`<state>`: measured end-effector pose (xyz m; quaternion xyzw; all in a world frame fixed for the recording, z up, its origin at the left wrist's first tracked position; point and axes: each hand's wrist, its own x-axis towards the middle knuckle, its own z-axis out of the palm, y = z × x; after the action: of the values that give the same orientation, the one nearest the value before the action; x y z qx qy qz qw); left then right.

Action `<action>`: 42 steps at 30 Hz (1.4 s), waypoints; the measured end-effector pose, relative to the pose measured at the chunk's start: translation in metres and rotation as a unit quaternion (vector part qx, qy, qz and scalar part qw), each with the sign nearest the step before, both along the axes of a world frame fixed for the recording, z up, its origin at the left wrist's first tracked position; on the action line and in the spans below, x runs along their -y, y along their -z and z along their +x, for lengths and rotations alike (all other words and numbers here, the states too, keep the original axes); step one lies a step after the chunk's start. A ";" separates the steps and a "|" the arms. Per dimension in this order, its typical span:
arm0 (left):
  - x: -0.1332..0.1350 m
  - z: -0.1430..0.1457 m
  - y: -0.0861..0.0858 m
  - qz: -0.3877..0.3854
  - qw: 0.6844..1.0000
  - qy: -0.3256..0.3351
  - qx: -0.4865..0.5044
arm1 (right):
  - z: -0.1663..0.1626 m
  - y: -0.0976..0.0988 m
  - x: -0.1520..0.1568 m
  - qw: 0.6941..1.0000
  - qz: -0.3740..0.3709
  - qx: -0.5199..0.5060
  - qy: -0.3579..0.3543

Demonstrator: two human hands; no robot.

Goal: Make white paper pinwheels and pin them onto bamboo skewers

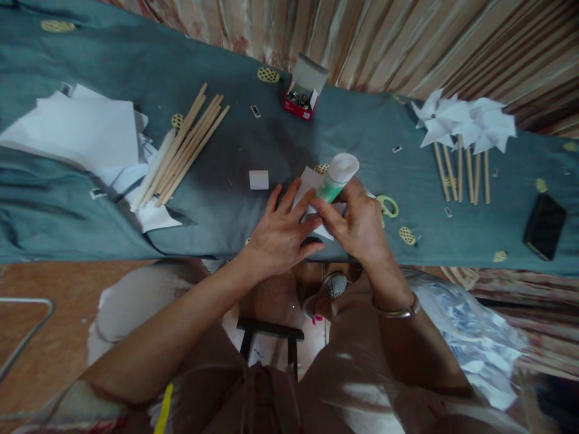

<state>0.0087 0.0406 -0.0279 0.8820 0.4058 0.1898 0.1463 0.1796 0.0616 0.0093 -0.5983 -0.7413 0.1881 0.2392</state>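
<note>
My right hand is wrapped round a large white and green glue stick, which leans with its lower end down on white paper. The glue stick's lower end is hidden by my fingers. Flat on the same paper lies my left hand, its fingers spread and holding it against the cloth. A short white cylinder, apparently the glue stick's cap, stands to the left of my left hand. Just right of my right hand, the yellow-green handle of scissors shows; the rest is covered.
White paper sheets and several wooden sticks lie at left. A red box of small metal pieces stands open at the back. Paper pinwheels on sticks and a black phone-like object lie at right. The cloth-covered table's front edge is close.
</note>
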 end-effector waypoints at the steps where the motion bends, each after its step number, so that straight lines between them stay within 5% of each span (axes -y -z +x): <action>1: 0.000 0.000 0.000 -0.001 1.000 0.000 -0.001 | 0.000 0.000 0.000 1.000 0.001 0.005 -0.002; 12: 0.000 -0.001 0.005 0.006 1.000 -0.001 0.000 | 0.007 0.005 0.004 0.998 0.046 0.027 -0.015; 42: 0.000 0.000 0.007 0.013 1.000 -0.009 -0.004 | 0.013 0.008 0.000 0.999 0.008 -0.041 0.034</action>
<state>0.0084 0.0402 -0.0353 0.8808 0.4121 0.1927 0.1311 0.1930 0.0618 0.0010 -0.6129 -0.7116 0.1985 0.2802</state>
